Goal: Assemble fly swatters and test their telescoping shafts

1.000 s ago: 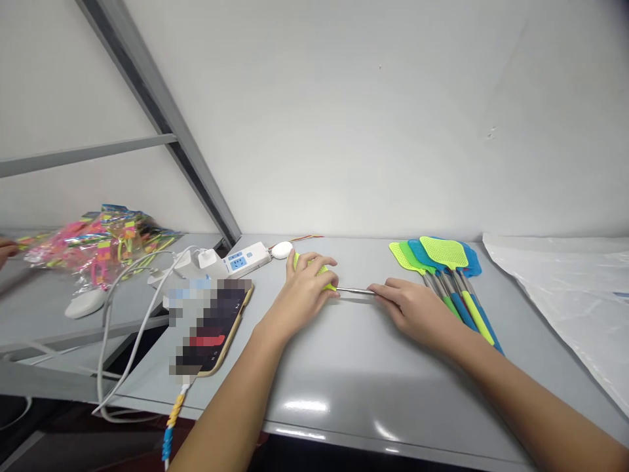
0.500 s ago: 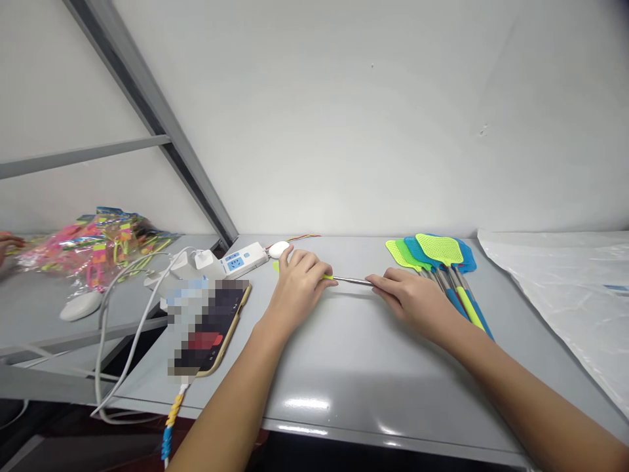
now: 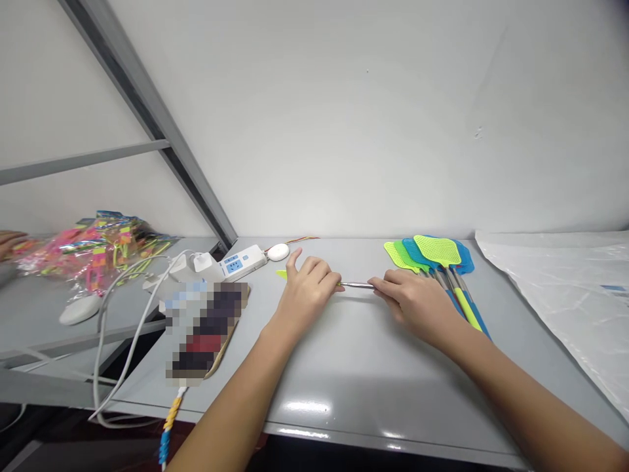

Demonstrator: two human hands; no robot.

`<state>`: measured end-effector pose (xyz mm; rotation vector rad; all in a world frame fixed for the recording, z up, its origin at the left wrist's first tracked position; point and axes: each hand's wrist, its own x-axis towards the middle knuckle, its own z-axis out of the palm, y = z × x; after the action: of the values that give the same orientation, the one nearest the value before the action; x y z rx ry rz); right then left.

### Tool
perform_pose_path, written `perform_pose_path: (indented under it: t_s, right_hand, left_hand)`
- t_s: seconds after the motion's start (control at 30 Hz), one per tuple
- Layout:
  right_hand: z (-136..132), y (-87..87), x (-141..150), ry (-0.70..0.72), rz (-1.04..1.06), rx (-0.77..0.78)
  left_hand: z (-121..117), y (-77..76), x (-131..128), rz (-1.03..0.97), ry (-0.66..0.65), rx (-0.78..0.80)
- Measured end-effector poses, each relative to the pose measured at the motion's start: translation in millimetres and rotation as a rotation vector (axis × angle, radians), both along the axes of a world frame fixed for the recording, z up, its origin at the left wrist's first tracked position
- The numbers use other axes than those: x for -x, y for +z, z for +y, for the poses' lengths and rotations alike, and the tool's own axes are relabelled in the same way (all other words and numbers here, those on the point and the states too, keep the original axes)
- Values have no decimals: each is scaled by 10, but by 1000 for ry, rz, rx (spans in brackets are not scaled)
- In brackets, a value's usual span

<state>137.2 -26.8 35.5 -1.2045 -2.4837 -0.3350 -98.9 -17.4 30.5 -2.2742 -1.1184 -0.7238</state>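
Above the grey table (image 3: 344, 387), a fly swatter with a thin metal rod (image 3: 358, 285) lies level between my two hands. My left hand (image 3: 307, 288) is closed around its yellow-green part, and a yellow-green tip (image 3: 282, 274) sticks out past the hand on the left. My right hand (image 3: 405, 295) pinches the other end of the rod, hiding what lies beyond it. Just beyond my right hand is a pile of blue and green fly swatters (image 3: 439, 251), heads toward the wall.
A phone (image 3: 211, 334), partly blurred out, a power strip (image 3: 243, 263) and white cables (image 3: 132, 354) are on the left. Bagged colourful items (image 3: 103, 252) lie past a metal frame (image 3: 147, 111), near another person's hand (image 3: 10, 241). White plastic sheeting (image 3: 555, 288) covers the right side.
My left hand has shifted slightly right, and less of the rod shows between my hands. My right hand has barely moved. The other person's hand reaches farther into view.
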Motion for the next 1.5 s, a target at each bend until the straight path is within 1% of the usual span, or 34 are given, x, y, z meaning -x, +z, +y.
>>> perform_pose_path:
  t_s: [0.13,0.23,0.33,0.4,0.43,0.5,0.53,0.6,0.63,0.7,0.77,0.87,0.97,1.03,1.17,1.3,1.4,1.5]
  right_hand:
    - [9,-15,-9,-4,22,51]
    - [11,-36,24,-21,176,175]
    - [-8,-26,100,17,465,348]
    - [-34,-3,158,58,649,461]
    - [-50,9,184,67,721,507]
    - [-85,21,231,63,819,584]
    - [-103,18,251,56,855,614]
    - [-141,-5,289,53,907,666]
    - [-159,-21,308,65,927,691]
    - [-195,-58,351,110,955,744]
    - [-228,-88,398,163,989,813]
    - [-269,-119,464,230,1047,955]
    - [-299,-153,504,282,1033,1032]
    - [-311,-187,517,295,1001,1018]
    - [-319,-263,524,244,1031,923]
    - [-331,-283,528,235,1033,850]
    - [-351,-273,542,238,1060,854]
    - [-355,-265,564,255,1097,902]
  left_hand:
    - [11,-36,-51,-1,-24,-42]
    - [-24,-7,-97,-84,24,-79]
    - [-103,67,-142,-279,92,-192]
    - [-144,106,-167,-488,92,-258]
    - [-153,116,-180,-616,80,-261]
    - [-144,116,-212,-911,50,-177]
    - [-131,110,-234,-1063,31,-84]
    - [-103,100,-290,-1335,-31,186]
    - [-96,102,-325,-1437,-79,327]
    - [-104,133,-402,-1543,-200,548]
    - [-130,203,-473,-1568,-305,649]
    - [-146,355,-526,-1607,-394,693]
    - [-102,487,-522,-1659,-411,646]
    - [-61,532,-524,-1651,-405,591]
    - [-39,528,-597,-1618,-390,549]
    - [-97,493,-690,-1620,-354,501]
    - [-131,489,-717,-1626,-338,492]
    - [-127,500,-708,-1629,-372,510]
